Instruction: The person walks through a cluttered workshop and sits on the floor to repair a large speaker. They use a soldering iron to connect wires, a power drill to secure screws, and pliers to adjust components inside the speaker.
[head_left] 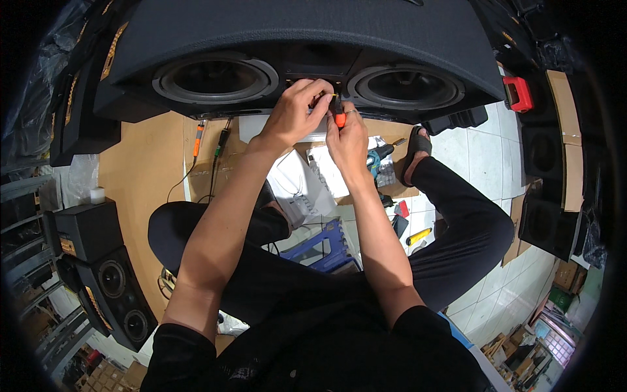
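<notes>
A large black speaker cabinet [313,23] with two round cones, a left cone [215,78] and a right cone [408,86], lies before me. Both my hands meet at its front, between the cones. My right hand [349,140] is closed around a tool with an orange-and-black handle [339,119], perhaps pliers; its working end is hard to make out. Beside it, my left hand [297,111] has its fingers pinched together near a thin yellow bit and something dark red, which look like wire. What those fingers hold is mostly hidden.
Two corded tools, one an orange-handled soldering iron [198,140], lie left on cardboard [147,157]. A teal power tool [377,155] is behind my right forearm. A blue stool [320,251] stands between my legs, with a yellow-handled tool [418,236] on the tiles. Smaller speakers [121,294] stand left.
</notes>
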